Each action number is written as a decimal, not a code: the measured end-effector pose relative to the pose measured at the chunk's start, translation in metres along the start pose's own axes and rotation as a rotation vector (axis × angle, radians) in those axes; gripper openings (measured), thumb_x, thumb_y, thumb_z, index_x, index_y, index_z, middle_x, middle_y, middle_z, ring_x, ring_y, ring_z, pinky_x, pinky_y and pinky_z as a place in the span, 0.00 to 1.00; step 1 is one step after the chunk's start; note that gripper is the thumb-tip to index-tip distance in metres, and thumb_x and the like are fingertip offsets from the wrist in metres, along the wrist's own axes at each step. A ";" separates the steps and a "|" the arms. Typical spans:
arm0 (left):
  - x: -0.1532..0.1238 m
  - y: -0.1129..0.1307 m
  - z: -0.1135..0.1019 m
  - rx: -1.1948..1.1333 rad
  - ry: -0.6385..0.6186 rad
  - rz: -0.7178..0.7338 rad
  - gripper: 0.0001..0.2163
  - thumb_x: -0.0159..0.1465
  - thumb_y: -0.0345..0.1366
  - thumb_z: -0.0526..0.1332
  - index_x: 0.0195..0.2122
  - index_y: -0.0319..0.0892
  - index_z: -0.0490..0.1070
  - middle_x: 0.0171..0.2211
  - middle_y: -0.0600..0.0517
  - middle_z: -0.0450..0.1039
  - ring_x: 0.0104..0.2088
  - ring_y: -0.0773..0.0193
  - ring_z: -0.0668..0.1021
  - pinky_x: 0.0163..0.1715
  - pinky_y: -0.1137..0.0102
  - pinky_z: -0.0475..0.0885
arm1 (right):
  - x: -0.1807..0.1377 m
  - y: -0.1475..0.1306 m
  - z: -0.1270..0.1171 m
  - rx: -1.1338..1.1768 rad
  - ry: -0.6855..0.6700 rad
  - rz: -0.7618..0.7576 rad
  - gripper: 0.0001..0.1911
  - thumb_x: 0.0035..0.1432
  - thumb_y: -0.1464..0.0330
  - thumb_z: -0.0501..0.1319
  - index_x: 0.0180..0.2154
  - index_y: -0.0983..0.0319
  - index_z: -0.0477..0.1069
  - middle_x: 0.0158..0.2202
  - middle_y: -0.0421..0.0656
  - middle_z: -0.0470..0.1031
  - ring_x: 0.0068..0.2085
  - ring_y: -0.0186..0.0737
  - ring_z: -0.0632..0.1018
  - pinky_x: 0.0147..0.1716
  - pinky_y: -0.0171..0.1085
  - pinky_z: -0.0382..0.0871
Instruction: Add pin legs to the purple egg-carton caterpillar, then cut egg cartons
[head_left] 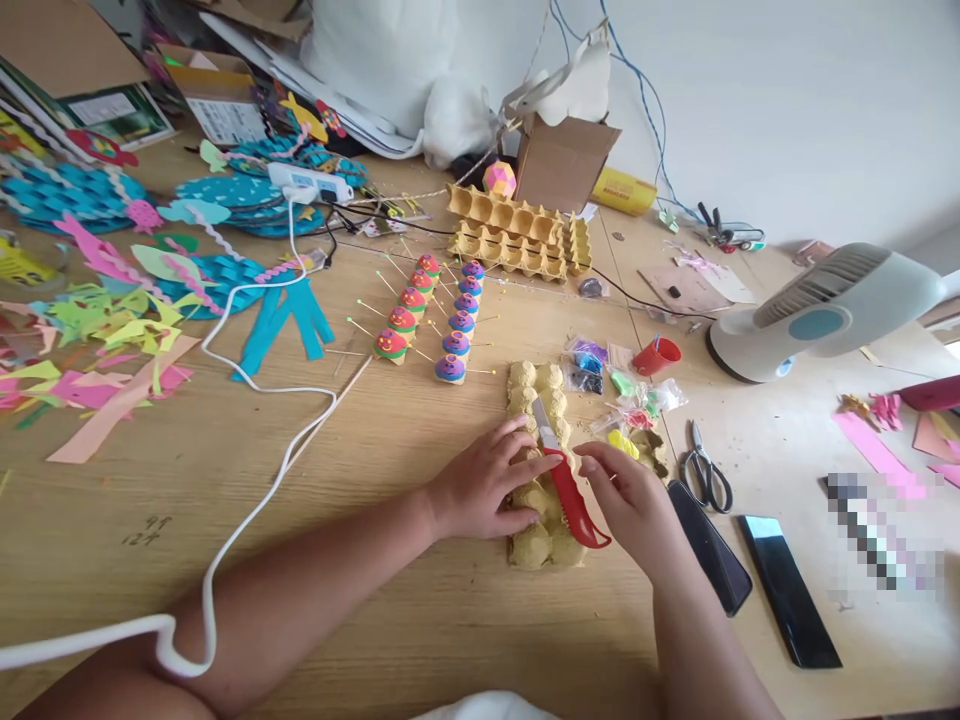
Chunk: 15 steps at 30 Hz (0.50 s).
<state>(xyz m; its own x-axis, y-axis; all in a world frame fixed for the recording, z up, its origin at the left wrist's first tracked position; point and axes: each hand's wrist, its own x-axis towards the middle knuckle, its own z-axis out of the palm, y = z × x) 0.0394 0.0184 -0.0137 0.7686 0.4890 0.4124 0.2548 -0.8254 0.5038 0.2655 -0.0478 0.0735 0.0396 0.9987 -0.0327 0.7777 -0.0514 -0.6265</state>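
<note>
A yellowish paper egg carton (pixel 536 550) lies bottom up on the table, its rounded cups facing me. On top of it rests a knife (pixel 577 505) with a red handle, its grey blade pointing away from me. My left hand (pixel 487 480) lies over the carton's left side with fingers spread, and its index fingertip reaches the knife handle. At the carton's right side, the thumb and index finger of my right hand (pixel 626 495) are pinched together on the carton's pale wavy edge, close beside the handle. The fingertips partly cover what they grip.
Two rows of painted caterpillars, green-red (pixel 401 320) and purple-blue (pixel 456 340), stand beyond. Scissors (pixel 705 468), a phone (pixel 709 545), a red cup (pixel 656 356) and a fan (pixel 817 310) are on the right. A white cable (pixel 262 480) crosses the left side, near paper scraps (pixel 97 345).
</note>
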 end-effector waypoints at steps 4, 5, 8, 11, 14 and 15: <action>-0.001 -0.001 0.001 -0.007 0.015 -0.014 0.32 0.65 0.49 0.64 0.68 0.45 0.62 0.60 0.40 0.63 0.70 0.40 0.55 0.68 0.45 0.60 | 0.026 -0.029 -0.005 -0.232 -0.007 -0.208 0.13 0.68 0.59 0.59 0.47 0.57 0.78 0.41 0.44 0.78 0.36 0.39 0.77 0.34 0.37 0.68; -0.001 -0.001 0.002 -0.009 0.018 -0.017 0.31 0.64 0.48 0.64 0.67 0.45 0.63 0.60 0.40 0.63 0.70 0.39 0.56 0.68 0.45 0.60 | 0.037 -0.039 -0.004 -0.293 0.002 -0.282 0.12 0.68 0.61 0.60 0.46 0.57 0.78 0.42 0.44 0.77 0.39 0.40 0.77 0.36 0.37 0.68; -0.001 -0.002 0.003 -0.015 0.019 -0.020 0.31 0.64 0.50 0.64 0.66 0.45 0.65 0.60 0.39 0.63 0.68 0.39 0.59 0.66 0.45 0.62 | 0.080 -0.066 0.012 -0.542 -0.005 -0.424 0.10 0.67 0.64 0.60 0.46 0.57 0.79 0.42 0.46 0.76 0.44 0.45 0.76 0.39 0.39 0.67; -0.001 -0.003 0.004 -0.034 0.025 -0.020 0.32 0.64 0.52 0.64 0.67 0.46 0.63 0.59 0.39 0.64 0.66 0.39 0.61 0.65 0.44 0.63 | 0.123 -0.085 0.035 -0.782 -0.092 -0.507 0.09 0.67 0.67 0.60 0.42 0.58 0.80 0.44 0.48 0.76 0.47 0.47 0.75 0.41 0.41 0.65; -0.002 -0.003 0.004 -0.050 0.025 -0.024 0.32 0.65 0.51 0.64 0.68 0.46 0.62 0.60 0.39 0.64 0.66 0.40 0.61 0.66 0.45 0.61 | 0.151 -0.093 0.056 -0.947 -0.174 -0.565 0.10 0.67 0.70 0.59 0.42 0.62 0.79 0.46 0.51 0.75 0.49 0.49 0.74 0.42 0.42 0.64; -0.002 -0.003 0.004 -0.054 0.021 -0.029 0.32 0.65 0.51 0.64 0.68 0.46 0.63 0.60 0.39 0.64 0.66 0.41 0.61 0.66 0.45 0.61 | 0.156 -0.093 0.062 -0.981 -0.191 -0.586 0.10 0.67 0.71 0.58 0.42 0.63 0.79 0.47 0.52 0.75 0.50 0.49 0.74 0.42 0.43 0.64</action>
<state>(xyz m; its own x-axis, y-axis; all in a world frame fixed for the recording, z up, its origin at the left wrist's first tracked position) 0.0397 0.0191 -0.0187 0.7488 0.5185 0.4127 0.2440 -0.7947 0.5558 0.1601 0.1130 0.0785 -0.5179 0.8487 -0.1069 0.8014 0.5251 0.2863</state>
